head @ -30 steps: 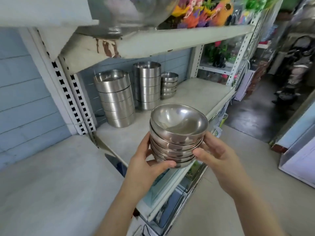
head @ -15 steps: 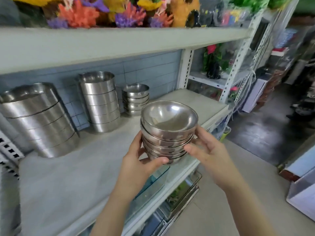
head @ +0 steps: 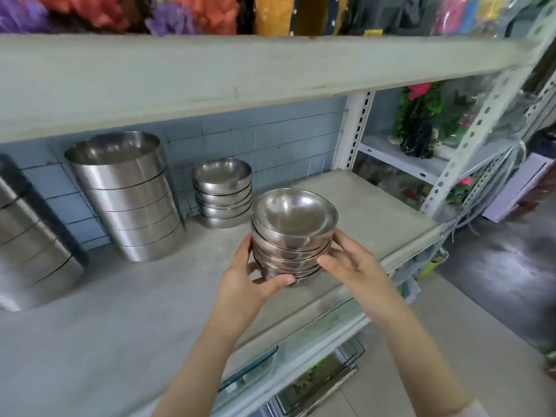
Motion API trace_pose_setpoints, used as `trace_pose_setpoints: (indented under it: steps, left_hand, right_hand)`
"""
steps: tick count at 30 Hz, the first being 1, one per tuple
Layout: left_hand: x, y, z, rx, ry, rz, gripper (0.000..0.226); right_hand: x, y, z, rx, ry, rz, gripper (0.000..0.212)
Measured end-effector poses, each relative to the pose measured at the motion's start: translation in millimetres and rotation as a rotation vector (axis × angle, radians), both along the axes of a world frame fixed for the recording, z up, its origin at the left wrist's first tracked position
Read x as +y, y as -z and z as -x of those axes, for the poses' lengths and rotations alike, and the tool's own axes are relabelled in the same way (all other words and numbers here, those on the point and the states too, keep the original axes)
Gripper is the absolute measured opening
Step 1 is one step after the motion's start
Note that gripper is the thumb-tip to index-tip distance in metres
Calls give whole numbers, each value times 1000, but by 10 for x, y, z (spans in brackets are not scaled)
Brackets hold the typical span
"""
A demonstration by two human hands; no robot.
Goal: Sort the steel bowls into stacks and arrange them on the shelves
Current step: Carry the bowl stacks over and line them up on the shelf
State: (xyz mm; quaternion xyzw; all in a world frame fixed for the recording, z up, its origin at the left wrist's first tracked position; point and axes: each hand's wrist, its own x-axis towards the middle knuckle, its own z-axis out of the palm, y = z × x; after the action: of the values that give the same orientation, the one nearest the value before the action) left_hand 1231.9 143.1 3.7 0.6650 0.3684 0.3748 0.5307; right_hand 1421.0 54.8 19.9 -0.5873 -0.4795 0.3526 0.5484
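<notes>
3 stacks (head: 126, 197) already stood on the shelf (head: 346, 200). The left hand (head: 249, 284) and right hand (head: 352, 266) clasped a 4th stack (head: 293, 236) over it, not yet set down.

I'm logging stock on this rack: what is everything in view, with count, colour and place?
shelf: one, pale grey, middle
upper shelf: one, pale grey, top
flowers: several, mixed colours, on upper shelf
held stack: one, about five bowls, steel-grey, over shelf front
small stack: one, steel-grey, shelf back
tall stack: one, steel-grey, left of small stack
edge stack: one, steel-grey, far left, cropped
left hand: one, gripping held stack's left
right hand: one, gripping its right
</notes>
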Motion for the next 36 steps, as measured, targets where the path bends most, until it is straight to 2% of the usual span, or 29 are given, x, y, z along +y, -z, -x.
trace_pose_setpoints:
  steps: [8,18,26,36]
  left_hand:
    - [353,173,-626,-37,-44,65,81]
    - [939,268,-1338,-46,-266,90,83]
    - [1257,300,-1685,58,-440,68,80]
    - [1363,292,-1824,225,-580,26,79]
  right_hand:
    - [528,284,-669,34,-89,35,82]
    - [1582,259,-1408,-3,-314,50,68]
    - [2218,271,-1754,32,-449,78,47]
    - [2494,305,-1891,8,-574,70,40]
